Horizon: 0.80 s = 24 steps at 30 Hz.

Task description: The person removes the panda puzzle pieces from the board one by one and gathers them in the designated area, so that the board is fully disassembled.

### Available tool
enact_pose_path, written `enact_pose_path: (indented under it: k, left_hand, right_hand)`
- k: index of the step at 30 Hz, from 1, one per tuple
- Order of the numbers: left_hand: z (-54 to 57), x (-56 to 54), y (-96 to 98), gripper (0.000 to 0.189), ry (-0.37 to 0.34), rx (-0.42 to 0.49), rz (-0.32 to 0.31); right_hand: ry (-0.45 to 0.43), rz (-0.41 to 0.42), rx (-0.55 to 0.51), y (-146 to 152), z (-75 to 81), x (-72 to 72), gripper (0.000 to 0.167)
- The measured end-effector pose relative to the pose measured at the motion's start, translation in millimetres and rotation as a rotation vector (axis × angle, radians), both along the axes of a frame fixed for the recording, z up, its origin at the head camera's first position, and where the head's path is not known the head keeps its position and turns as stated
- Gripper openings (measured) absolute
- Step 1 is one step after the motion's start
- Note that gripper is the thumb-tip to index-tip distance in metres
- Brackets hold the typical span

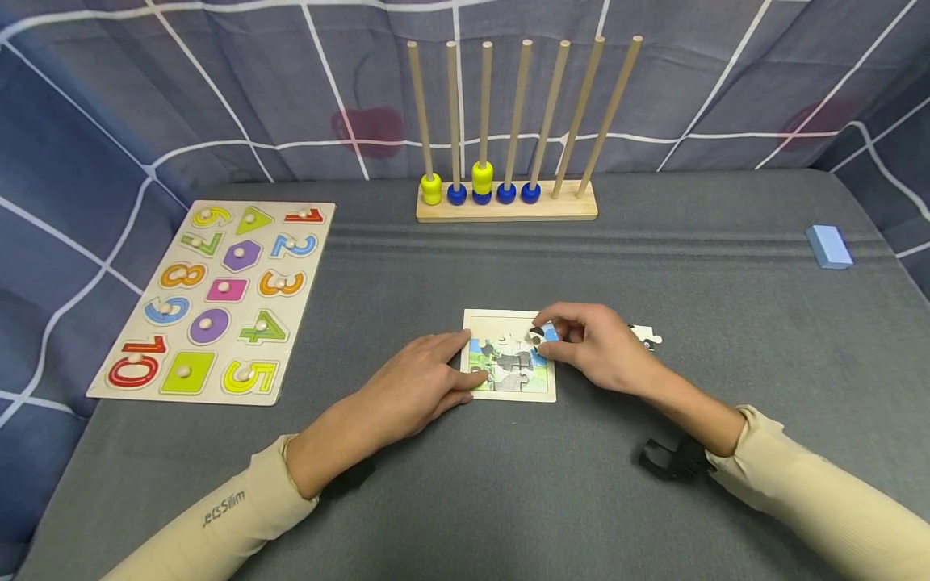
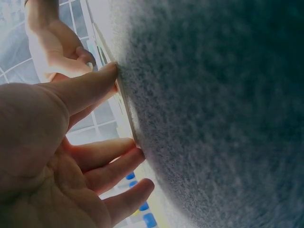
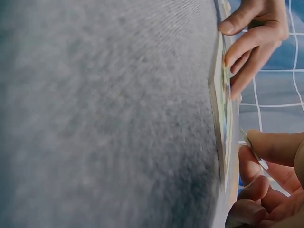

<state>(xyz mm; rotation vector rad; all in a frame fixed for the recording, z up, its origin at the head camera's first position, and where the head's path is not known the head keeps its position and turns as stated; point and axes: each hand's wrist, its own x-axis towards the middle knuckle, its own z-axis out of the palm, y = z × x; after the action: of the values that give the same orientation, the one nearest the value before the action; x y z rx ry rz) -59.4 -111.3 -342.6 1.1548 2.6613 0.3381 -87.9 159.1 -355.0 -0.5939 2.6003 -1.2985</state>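
Note:
A small jigsaw tray [image 1: 508, 396] with a pale wooden rim lies on the grey table. Pieces with a black-and-white animal, blue and green fill its lower part, while bare board shows along the top. My left hand [image 1: 417, 379] rests at the tray's left side, fingers fairly straight and touching the rim and the picture. Between thumb and fingers my right hand [image 1: 599, 347] pinches a jigsaw piece [image 1: 538, 336] in black, white and blue over the tray's upper right. In the right wrist view that piece [image 3: 254, 151] is tilted, above the tray's surface.
Another jigsaw piece [image 1: 646, 336] lies just right of my right hand, partly hidden by it. A number-and-shape peg board [image 1: 294, 355] is at the left. At the back stands a wooden bead rack [image 1: 508, 211] with tall rods. A light blue block [image 1: 829, 247] sits far right.

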Motion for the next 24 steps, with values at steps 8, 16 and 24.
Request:
enact_pose_path:
  k: [8,16,24]
  left_hand:
    - [-1.0,0.5,0.0,0.03,0.019,0.005,-0.001]
    - [-0.7,0.7,-0.1,0.03,0.021,0.01,-0.003]
    - [-0.1,0.6,0.2,0.031,0.028,0.002,-0.01]
  right_hand:
    - [-0.009,-0.069,-0.027,22.5,7.6,6.9,0.02]
    - [0.004,-0.153,-0.012,55.2,7.5,16.6,0.021]
    - [0.053,-0.236,0.025,93.5,3.8,24.3,0.023]
